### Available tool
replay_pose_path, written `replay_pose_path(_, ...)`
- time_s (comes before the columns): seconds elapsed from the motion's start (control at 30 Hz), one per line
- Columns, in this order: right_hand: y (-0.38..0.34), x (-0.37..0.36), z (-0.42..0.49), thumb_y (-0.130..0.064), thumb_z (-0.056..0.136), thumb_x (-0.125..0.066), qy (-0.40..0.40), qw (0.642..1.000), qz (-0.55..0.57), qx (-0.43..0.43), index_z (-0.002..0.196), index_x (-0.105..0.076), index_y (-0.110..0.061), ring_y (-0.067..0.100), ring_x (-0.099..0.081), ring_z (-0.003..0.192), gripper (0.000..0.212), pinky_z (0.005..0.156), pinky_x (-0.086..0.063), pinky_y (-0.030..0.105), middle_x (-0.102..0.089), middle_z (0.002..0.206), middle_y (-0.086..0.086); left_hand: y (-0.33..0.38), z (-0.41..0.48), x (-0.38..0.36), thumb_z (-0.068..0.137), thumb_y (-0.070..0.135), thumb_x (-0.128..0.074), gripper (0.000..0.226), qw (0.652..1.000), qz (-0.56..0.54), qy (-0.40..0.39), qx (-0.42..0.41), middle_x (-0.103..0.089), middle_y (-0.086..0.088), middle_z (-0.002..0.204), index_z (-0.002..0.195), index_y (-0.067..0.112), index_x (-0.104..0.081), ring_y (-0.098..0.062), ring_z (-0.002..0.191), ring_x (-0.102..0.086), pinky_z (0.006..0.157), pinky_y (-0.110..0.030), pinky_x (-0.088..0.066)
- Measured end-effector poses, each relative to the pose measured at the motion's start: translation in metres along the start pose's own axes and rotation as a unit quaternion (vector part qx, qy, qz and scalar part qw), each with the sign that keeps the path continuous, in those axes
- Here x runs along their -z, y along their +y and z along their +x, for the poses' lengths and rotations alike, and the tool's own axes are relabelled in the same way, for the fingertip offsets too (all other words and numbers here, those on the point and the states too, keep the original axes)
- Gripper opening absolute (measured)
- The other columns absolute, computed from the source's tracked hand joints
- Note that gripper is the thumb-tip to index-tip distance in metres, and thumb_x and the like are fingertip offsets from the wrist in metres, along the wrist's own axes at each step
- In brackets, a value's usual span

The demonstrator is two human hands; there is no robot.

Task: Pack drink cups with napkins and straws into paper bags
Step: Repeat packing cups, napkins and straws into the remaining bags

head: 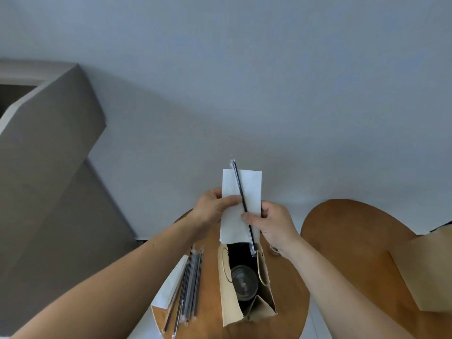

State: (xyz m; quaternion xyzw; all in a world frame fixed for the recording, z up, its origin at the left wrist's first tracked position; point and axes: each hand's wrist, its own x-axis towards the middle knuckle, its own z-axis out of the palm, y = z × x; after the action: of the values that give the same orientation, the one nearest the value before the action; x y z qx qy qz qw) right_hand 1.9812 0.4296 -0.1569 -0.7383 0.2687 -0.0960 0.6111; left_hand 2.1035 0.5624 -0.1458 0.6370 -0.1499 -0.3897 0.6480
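Both left hand (pixel 212 209) and right hand (pixel 274 224) pinch napkin (pixel 252 189) edges, straw (pixel 238 181) across it, above the open bag (pixel 229 303).

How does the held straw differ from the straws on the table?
The held straw is single, raised above the paper bag; the table straws lie grouped left of it. The held straw is gripped with a napkin by the left hand and right hand; the table straws are untouched. All look dark, clear-wrapped.
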Motion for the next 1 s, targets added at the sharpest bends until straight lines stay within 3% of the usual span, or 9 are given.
replay_pose_path(0.1, 0.001, -0.005, 0.013, -0.027, 0.087, -0.074, 0.096, 0.995, -0.007, -0.014, 0.097, -0.070, -0.022, 0.005, -0.069, 0.085, 0.013, 0.058, -0.053, 0.014, -0.072, 0.094, -0.012, -0.027, 0.009, 0.021, 0.094, 0.022, -0.064, 0.010, 0.987, 0.121, 0.105, 0.008, -0.072, -0.001, 0.087, 0.102, 0.018, -0.068, -0.009, 0.067, -0.069, 0.064, -0.030, -0.059)
replay_pose_path(0.17, 0.004, -0.016, 0.021, -0.025, 0.088, -0.072, 0.130, 0.990, 0.016, -0.048, 0.096, -0.068, -0.019, 0.009, -0.068, 0.084, 0.011, 0.051, -0.049, 0.013, -0.070, 0.094, -0.009, -0.055, 0.006, 0.040, 0.094, 0.021, -0.061, 0.011, 0.954, 0.266, 0.132, 0.049, -0.067, 0.007, 0.095, 0.105, 0.024, -0.064, -0.007, 0.076, -0.067, 0.070, -0.027, -0.060)
replay_pose_path(0.3, 0.025, -0.046, 0.030, -0.014, 0.089, -0.066, 0.113, 0.982, -0.036, -0.145, 0.097, -0.064, -0.012, 0.017, -0.063, 0.081, 0.009, 0.049, -0.047, 0.022, -0.067, 0.097, 0.002, -0.115, -0.014, 0.056, 0.081, 0.021, -0.070, 0.052, 0.876, 0.439, -0.081, 0.183, -0.059, -0.004, 0.130, 0.130, 0.018, -0.055, -0.018, 0.107, -0.063, 0.090, -0.032, -0.057)
replay_pose_path(0.4, 0.051, -0.049, 0.023, -0.006, 0.087, -0.066, 0.114, 0.964, 0.007, -0.238, 0.101, -0.066, -0.007, 0.021, -0.062, 0.078, 0.014, 0.051, -0.045, 0.022, -0.067, 0.098, 0.007, -0.134, -0.024, 0.035, 0.065, 0.049, -0.077, 0.093, 0.841, 0.425, -0.195, 0.271, -0.058, -0.014, 0.128, 0.145, 0.022, -0.039, -0.025, 0.102, -0.066, 0.086, -0.040, -0.058)
replay_pose_path(0.5, 0.071, -0.040, 0.012, -0.006, 0.087, -0.065, 0.126, 0.953, -0.006, -0.275, 0.096, -0.068, -0.007, 0.024, -0.065, 0.079, 0.009, 0.054, -0.045, 0.022, -0.069, 0.094, 0.007, -0.148, -0.025, 0.009, 0.056, 0.073, -0.074, 0.111, 0.847, 0.398, -0.195, 0.293, -0.056, -0.008, 0.132, 0.147, 0.024, -0.033, -0.017, 0.093, -0.065, 0.082, -0.036, -0.058)
replay_pose_path(0.6, 0.077, -0.033, 0.005, -0.009, 0.089, -0.062, 0.145, 0.954, -0.085, -0.248, 0.096, -0.066, -0.009, 0.022, -0.065, 0.083, 0.008, 0.056, -0.047, 0.023, -0.067, 0.094, 0.004, -0.160, -0.023, -0.010, 0.048, 0.088, -0.063, 0.118, 0.845, 0.443, -0.148, 0.260, -0.050, -0.002, 0.141, 0.145, 0.027, -0.035, -0.018, 0.110, -0.060, 0.080, -0.028, -0.051)
replay_pose_path(0.7, 0.078, -0.033, -0.001, -0.012, 0.092, -0.059, 0.159, 0.956, -0.166, -0.181, 0.086, -0.058, -0.014, 0.015, -0.058, 0.076, 0.006, 0.057, -0.044, 0.022, -0.058, 0.085, -0.002, -0.163, -0.027, -0.020, 0.046, 0.097, -0.050, 0.118, 0.831, 0.501, -0.099, 0.221, -0.056, 0.002, 0.134, 0.140, 0.026, -0.040, -0.018, 0.107, -0.060, 0.084, -0.033, -0.054)
replay_pose_path(0.8, 0.085, -0.037, -0.016, -0.011, 0.092, -0.056, 0.189, 0.954, -0.206, -0.107, 0.067, -0.041, -0.020, 0.009, -0.047, 0.061, 0.030, 0.047, -0.029, 0.013, -0.048, 0.068, -0.007, -0.158, -0.034, -0.029, 0.050, 0.100, -0.041, 0.115, 0.823, 0.528, -0.071, 0.199, -0.062, 0.000, 0.119, 0.134, 0.021, -0.044, -0.020, 0.098, -0.063, 0.084, -0.040, -0.056)
replay_pose_path(1.0, 0.123, -0.038, -0.047, -0.027, 0.097, -0.059, 0.182, 0.953, -0.223, -0.090, 0.095, -0.053, -0.018, 0.011, -0.057, 0.085, 0.011, 0.064, -0.042, 0.005, -0.059, 0.097, -0.005, -0.146, -0.046, -0.044, 0.079, 0.072, -0.053, 0.056, 0.820, 0.535, -0.046, 0.196, -0.061, 0.003, 0.088, 0.105, 0.022, -0.053, -0.018, 0.085, -0.066, 0.077, -0.032, -0.058)
